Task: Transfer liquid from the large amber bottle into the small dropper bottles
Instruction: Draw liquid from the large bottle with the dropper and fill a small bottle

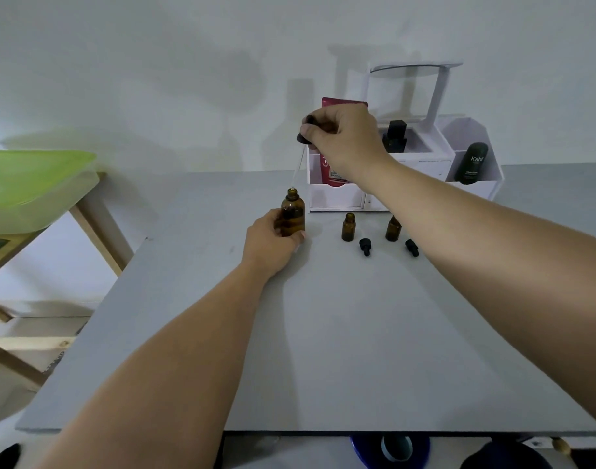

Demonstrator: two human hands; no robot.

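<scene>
A: Fingers [277,218] of the left hand [269,243]?
B: Curled round the big bottle [293,208], which stands on the table [323,333].
A: And the right hand [343,137]?
B: Above it, pinching the dropper [305,132]. The glass tip is at the bottle's mouth.
A: Further right?
B: Two small bottles [348,227] [393,230], both open and untouched, with caps [364,247] lying just before them.

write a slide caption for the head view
The left hand steadies the large amber glass bottle while the right hand holds a black-capped glass dropper, tip at its mouth.
</scene>
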